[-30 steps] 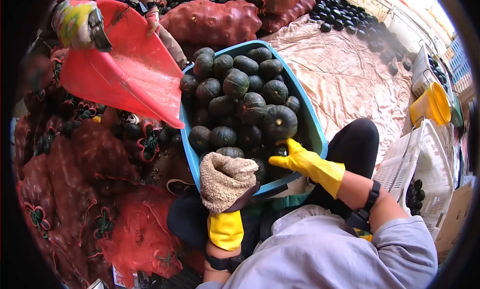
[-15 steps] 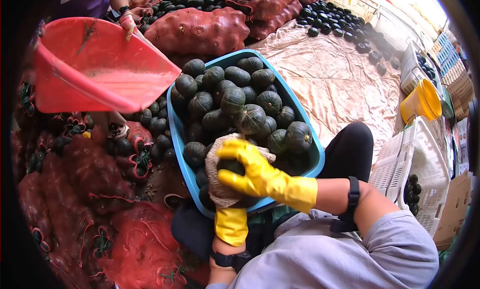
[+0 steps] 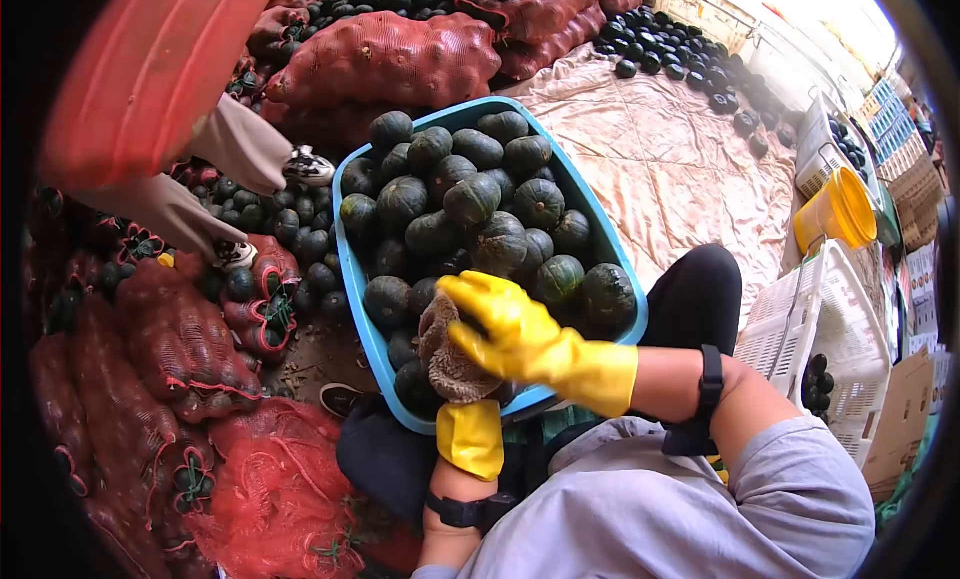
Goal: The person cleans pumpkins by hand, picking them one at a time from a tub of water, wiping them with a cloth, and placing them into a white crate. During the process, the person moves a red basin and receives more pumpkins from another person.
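Observation:
My right hand [image 3: 515, 324], in a yellow rubber glove, curls over a dark green squash that barely shows between thumb and fingers. My left hand [image 3: 470, 434], gloved the same way, is mostly covered by a brown cloth [image 3: 452, 359] bunched against the squash; its fingers are hidden. Both hands are over the near end of a blue plastic tub [image 3: 355, 304]. Dark green round squashes [image 3: 498, 241] fill the tub in a heap.
Red mesh sacks [image 3: 185, 329] of squashes crowd the left and back. A person's legs [image 3: 235, 149] and a tilted red basin [image 3: 150, 69] are at upper left. White crates [image 3: 835, 329] and a yellow bucket [image 3: 838, 209] stand right. A pale sheet [image 3: 670, 169] covers the floor.
The other person's red basin has swung up and left, now showing its underside and uncovering their legs. My right hand has turned slightly over the squash, and the cloth has shifted beneath it.

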`<state>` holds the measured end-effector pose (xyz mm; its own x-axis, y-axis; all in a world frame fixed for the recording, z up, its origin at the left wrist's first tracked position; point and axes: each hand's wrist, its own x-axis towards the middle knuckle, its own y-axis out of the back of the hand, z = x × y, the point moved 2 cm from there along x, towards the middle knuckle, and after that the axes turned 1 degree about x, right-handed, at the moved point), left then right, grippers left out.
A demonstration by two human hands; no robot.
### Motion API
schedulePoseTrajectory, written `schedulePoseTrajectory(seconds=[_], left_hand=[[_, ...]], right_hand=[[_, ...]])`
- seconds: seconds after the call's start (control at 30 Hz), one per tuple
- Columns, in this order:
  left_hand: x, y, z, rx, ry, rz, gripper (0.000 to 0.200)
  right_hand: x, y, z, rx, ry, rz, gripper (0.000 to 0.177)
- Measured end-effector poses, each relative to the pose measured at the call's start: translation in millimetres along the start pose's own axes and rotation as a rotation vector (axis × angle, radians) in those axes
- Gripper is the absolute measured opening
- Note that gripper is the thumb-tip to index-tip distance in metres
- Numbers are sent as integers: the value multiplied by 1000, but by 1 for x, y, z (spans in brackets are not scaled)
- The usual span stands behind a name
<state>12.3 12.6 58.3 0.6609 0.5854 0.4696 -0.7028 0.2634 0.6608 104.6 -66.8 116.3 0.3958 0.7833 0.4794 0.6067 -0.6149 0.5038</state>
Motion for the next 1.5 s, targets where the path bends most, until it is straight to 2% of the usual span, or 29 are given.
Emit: schedulePoseTrajectory(seconds=[0.03, 0.1, 0.13, 0.17, 0.2, 0.27, 0.3, 0.33, 0.4, 0.43, 0.47, 0.53, 0.57, 0.6, 0.63, 0.7, 0.73, 0.77, 0.8, 0.87, 0.9, 0.93, 0.97, 1.03, 1.1, 1.17, 1.27, 1.4, 1.5], left_hand=[[-2, -2, -12, 104, -43, -121, 50], [16, 31, 0, 141, 253, -430, 41], [3, 16, -31, 203, -27, -403, 41], [-5, 3, -35, 91, -79, -114, 41], [-2, 8, -13, 57, 1, 13, 41], [3, 19, 33, -45, 145, 281, 42], [9, 23, 48, -31, 149, 237, 45], [9, 27, 53, -17, 160, 186, 49], [5, 37, 40, 2, 38, 106, 61], [0, 40, 28, 1, -11, 82, 67], [1, 43, 16, -86, -3, 7, 70], [-7, 24, -8, -226, 154, 76, 65], [-8, 14, -7, -203, 159, 204, 58], [-6, 6, -4, -180, 156, 330, 51], [-6, 2, 0, -157, 156, 451, 45], [-2, 15, 23, 17, 119, 347, 53], [0, 18, 31, 101, 102, 294, 58], [-3, 10, 29, 411, 108, 152, 65], [-3, 14, 25, 236, 61, 130, 62], [-5, 13, -12, -87, -24, 153, 55], [-8, 2, -40, -232, -69, 192, 50], [-15, -11, -52, -259, 4, 184, 51], [-19, -17, -51, -281, 58, 204, 52], [-14, -11, -23, -251, 116, 270, 52], [-11, 3, 15, -167, 148, 304, 53], [-6, 10, 35, -102, 168, 309, 54], [-3, 15, 37, -87, 152, 284, 55], [-1, 19, 37, -99, 128, 253, 57], [0, 22, 34, -111, 93, 221, 58]], right_hand=[[-10, 1, -14, -132, 112, 29, 40], [-16, 8, -3, 122, 84, -43, 37], [-16, 11, -1, 271, 38, -73, 35], [-20, 9, -3, 542, -331, -71, 33], [-17, 10, -7, 935, -662, 5, 40], [-23, -18, 10, 1033, -585, 369, 48], [-24, -18, 20, 875, -539, 318, 52], [-29, -13, 39, 529, -349, 124, 61], [-16, 30, 26, 142, -122, -283, 75], [-11, 39, 13, 89, -265, -473, 87], [-17, 37, 18, 48, -245, -451, 86], [8, 60, -19, 326, -863, -628, 84], [-9, 45, 1, 601, -903, -452, 77], [-33, 10, 26, 950, -1014, -159, 72], [-50, -2, 60, 386, -459, -219, 74], [-38, 10, 59, 130, -277, -331, 79], [-14, 29, 34, 436, -651, -400, 82], [-13, 37, 20, -74, -252, -261, 87], [-1, 41, 14, 100, -139, -417, 83], [7, 51, -10, -51, -298, -665, 81], [-2, 48, 0, 70, -317, -583, 77], [5, 52, -9, 304, -746, -564, 75], [-17, 32, 20, 580, -814, -413, 72], [-30, 13, 4, 1139, -1039, -17, 68], [-51, -12, 40, 845, -659, 28, 62], [-41, 6, 32, 649, -771, 9, 57], [-44, -1, 48, 195, -462, 190, 62], [-48, -2, 42, 126, -433, 163, 62], [-56, -11, 42, 307, -513, 180, 61]])
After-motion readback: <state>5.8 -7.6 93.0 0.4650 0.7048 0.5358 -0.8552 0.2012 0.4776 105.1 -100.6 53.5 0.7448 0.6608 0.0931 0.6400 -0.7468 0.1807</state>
